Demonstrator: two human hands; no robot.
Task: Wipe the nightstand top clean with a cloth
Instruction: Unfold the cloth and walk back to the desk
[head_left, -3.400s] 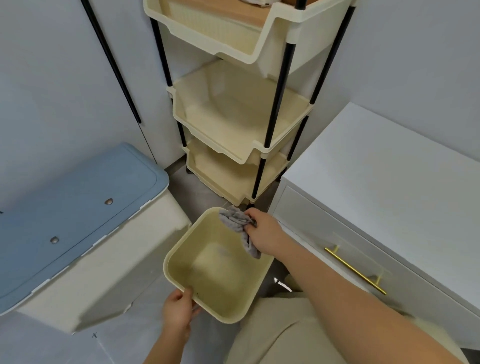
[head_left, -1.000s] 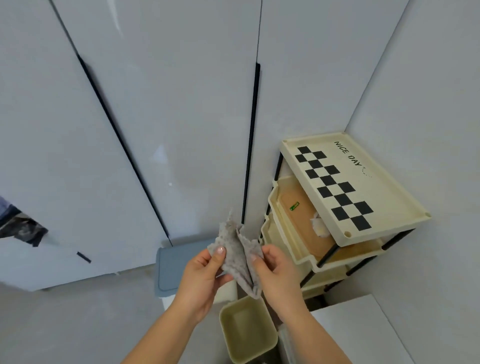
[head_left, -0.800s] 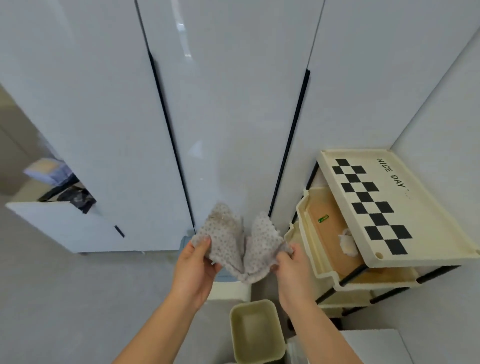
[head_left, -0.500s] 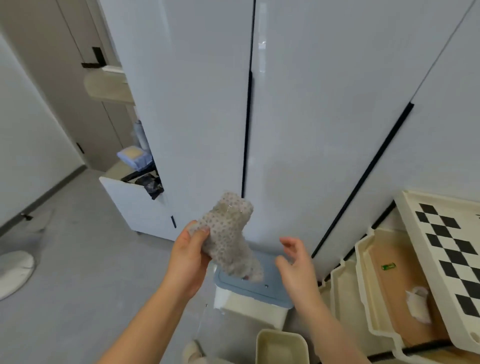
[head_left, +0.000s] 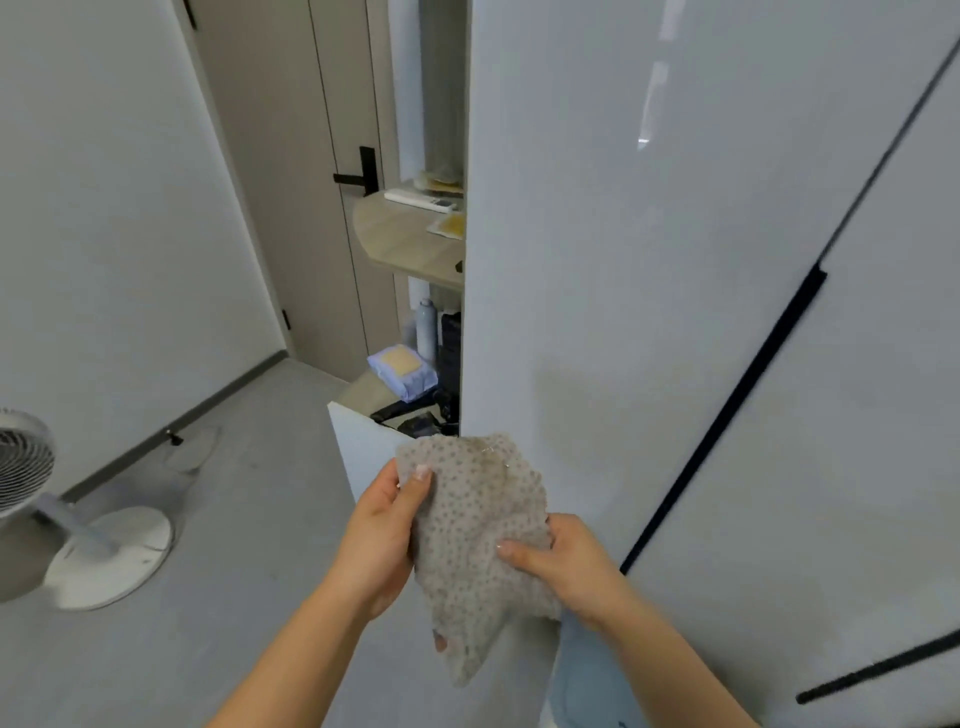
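Observation:
A grey dotted cloth (head_left: 480, 540) hangs spread out in front of me, held at chest height. My left hand (head_left: 382, 540) grips its left edge with the thumb on top near the upper corner. My right hand (head_left: 563, 566) holds its right side, fingers pressed onto the fabric. The lower tip of the cloth dangles free. The nightstand is out of view.
Glossy white wardrobe doors (head_left: 675, 291) with black handle strips (head_left: 727, 415) fill the right. An open white drawer (head_left: 363, 441) and wooden shelves (head_left: 410, 239) with clutter sit ahead. A standing fan (head_left: 57, 525) is on the grey floor at left, near a closed door (head_left: 311, 171).
My view has swung left, away from the cream shelf rack and bin, toward the door and fan. My right hand, which had let go, has taken hold of the cloth again.

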